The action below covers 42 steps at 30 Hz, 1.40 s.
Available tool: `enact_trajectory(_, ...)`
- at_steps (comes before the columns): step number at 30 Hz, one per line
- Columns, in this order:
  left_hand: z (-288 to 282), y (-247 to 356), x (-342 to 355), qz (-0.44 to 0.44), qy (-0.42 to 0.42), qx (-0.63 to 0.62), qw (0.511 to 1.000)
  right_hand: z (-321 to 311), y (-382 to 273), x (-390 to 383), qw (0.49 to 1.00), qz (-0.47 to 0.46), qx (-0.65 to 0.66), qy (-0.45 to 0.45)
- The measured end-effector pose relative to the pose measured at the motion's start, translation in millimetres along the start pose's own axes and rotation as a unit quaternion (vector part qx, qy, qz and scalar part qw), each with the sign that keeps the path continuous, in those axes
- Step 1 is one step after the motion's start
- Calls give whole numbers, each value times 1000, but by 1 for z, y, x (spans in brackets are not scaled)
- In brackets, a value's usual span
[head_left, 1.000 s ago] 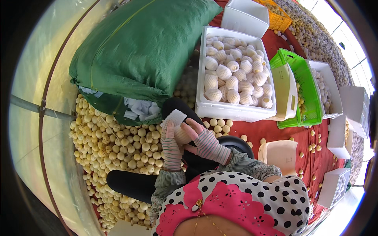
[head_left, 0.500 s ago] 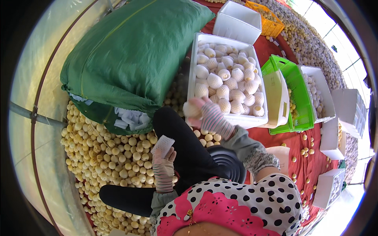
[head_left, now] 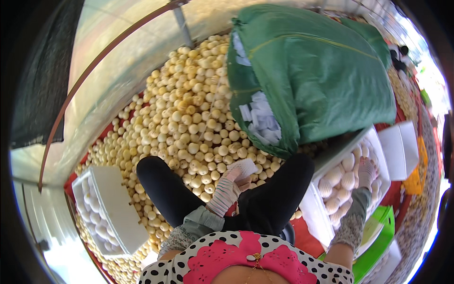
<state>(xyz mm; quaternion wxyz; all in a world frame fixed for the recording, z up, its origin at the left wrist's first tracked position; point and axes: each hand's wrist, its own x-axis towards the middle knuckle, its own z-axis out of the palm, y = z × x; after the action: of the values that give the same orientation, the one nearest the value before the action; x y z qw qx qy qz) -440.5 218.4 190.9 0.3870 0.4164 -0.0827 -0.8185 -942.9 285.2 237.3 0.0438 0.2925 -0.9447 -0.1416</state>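
Note:
My left hand (head_left: 229, 191), in a striped glove with bare fingers, is closed on a white foam net sleeve (head_left: 244, 166) above my lap. Stretched out to the right, my right hand (head_left: 366, 173), gloved the same way, lies over the white foam box (head_left: 314, 210). Its fingers are spread on the net-sleeved fruits (head_left: 333, 185) that fill the box; no fruit shows in its grasp. In front of my legs spreads a deep heap of round pale-yellow fruits (head_left: 189, 128), bare of sleeves.
A big green sack (head_left: 326, 80), its mouth showing white sleeves (head_left: 262, 118), rests beyond my right knee. Another foam box (head_left: 118, 208) with sleeved fruits is at left. Behind the right-hand box are a white foam box (head_left: 399, 149), an orange crate (head_left: 416, 170) and a green crate (head_left: 378, 251).
My view has swung left. My right hand, which held a fruit beside the box, is now over the fruits inside it. My left hand still holds the sleeve.

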Motion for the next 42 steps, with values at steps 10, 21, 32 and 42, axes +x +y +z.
enact_trajectory(10, -41, 125, -30, 260, 140, -179, 938, -84, -310, -185, 683, -595, 421, -52)
enact_trajectory(21, -96, 53, 44, 142, 145, -255, 945, -65, -658, -220, 707, -694, 134, 27)
enact_trajectory(32, -117, 63, 55, 329, 288, -34, 899, -59, -609, -245, 680, -560, 396, -259)
enact_trajectory(42, -90, 41, 61, 409, 117, 269, 864, -37, -395, -293, 586, -496, 616, -174)
